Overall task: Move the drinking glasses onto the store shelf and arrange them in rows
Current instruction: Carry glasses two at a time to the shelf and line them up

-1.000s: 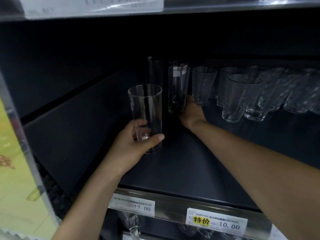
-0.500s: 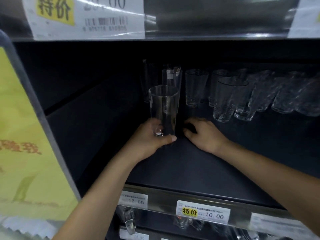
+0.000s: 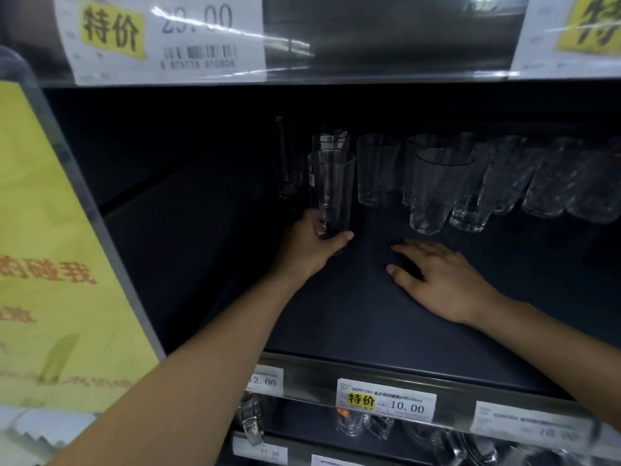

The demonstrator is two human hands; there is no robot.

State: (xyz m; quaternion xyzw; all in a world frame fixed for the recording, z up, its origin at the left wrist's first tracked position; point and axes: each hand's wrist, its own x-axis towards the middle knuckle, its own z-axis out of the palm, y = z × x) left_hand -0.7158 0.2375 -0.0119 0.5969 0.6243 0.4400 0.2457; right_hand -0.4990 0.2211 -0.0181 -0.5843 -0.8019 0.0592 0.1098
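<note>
My left hand [image 3: 311,248] grips the base of a tall clear drinking glass [image 3: 331,190], which stands upright on the dark shelf [image 3: 336,314]. Directly behind it stands another tall glass with a label [image 3: 331,142], and a third tall glass [image 3: 288,163] stands to the left at the back. My right hand [image 3: 440,280] lies flat on the shelf with its fingers spread, holding nothing, right of the held glass. Several textured tumblers [image 3: 437,190] stand in rows to the right.
The shelf above [image 3: 369,35] hangs low with price tags on its edge. A yellow sign [image 3: 50,264] in a frame stands at the left. Price labels [image 3: 386,400] line the front rail, with glassware on the shelf below [image 3: 353,425].
My left hand has carried the glass deeper, in front of the labelled glass. My right hand let go of the labelled glass, drew back and now rests flat on the shelf.
</note>
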